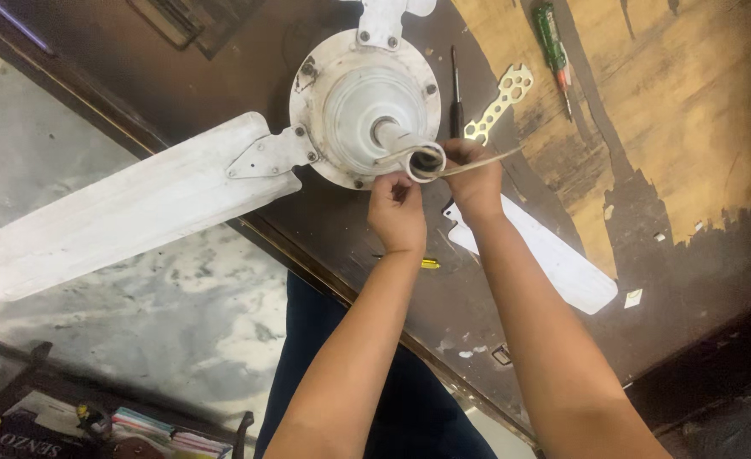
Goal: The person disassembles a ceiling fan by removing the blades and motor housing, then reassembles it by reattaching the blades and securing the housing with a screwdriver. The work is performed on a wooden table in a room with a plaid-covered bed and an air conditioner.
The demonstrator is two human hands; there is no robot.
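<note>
A white ceiling fan lies on a worn dark wooden table [716, 246], its round motor housing [365, 106] facing up with a short pipe shaft [409, 149] sticking toward me. My left hand [395, 208] pinches at the open end of the shaft from below. On the shaft's right side, my right hand [473, 183] grips a thin flat strip [486, 161] that pokes out to the right. One long blade [120, 212] reaches left past the table edge; another blade [546, 251] lies under my right forearm.
A flat metal multi-hole spanner [499, 104] and a dark-handled screwdriver [455, 85] lie beside the motor. A green-handled screwdriver [552, 47] rests farther back. A small yellow item [429, 263] sits near my left wrist. Grey marbled floor [197, 314] lies to the left, with clutter at the bottom left.
</note>
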